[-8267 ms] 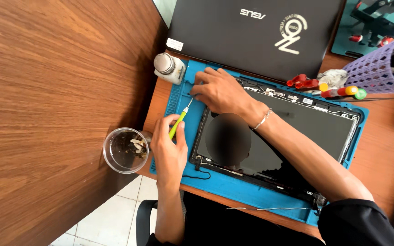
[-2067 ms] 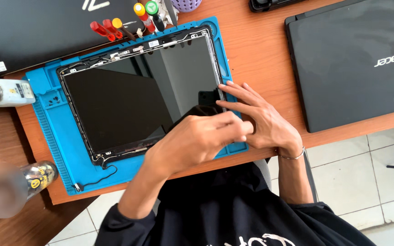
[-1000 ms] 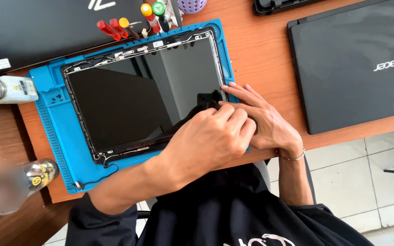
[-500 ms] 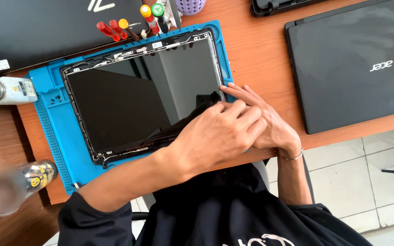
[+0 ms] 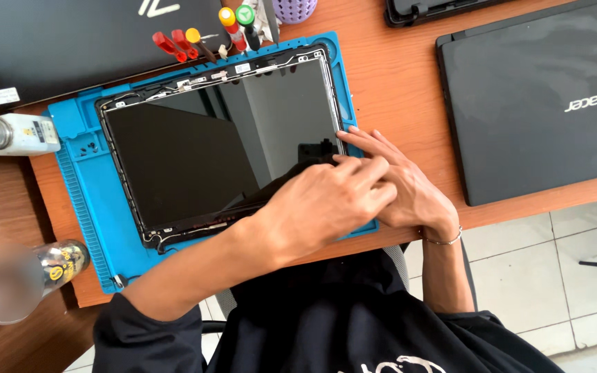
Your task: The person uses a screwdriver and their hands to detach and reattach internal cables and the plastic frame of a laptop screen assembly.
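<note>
Both hands (image 5: 364,197) on screen panel's (image 5: 209,145) corner

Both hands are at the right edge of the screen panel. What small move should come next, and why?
Probably lift that edge gently. Left hand overlaps right hand at the right edge of the screen panel, which lies flat in its frame on the blue mat.

Screwdriver gone; both hands shifted to screen panel (image 5: 222,148) right corner.
</note>
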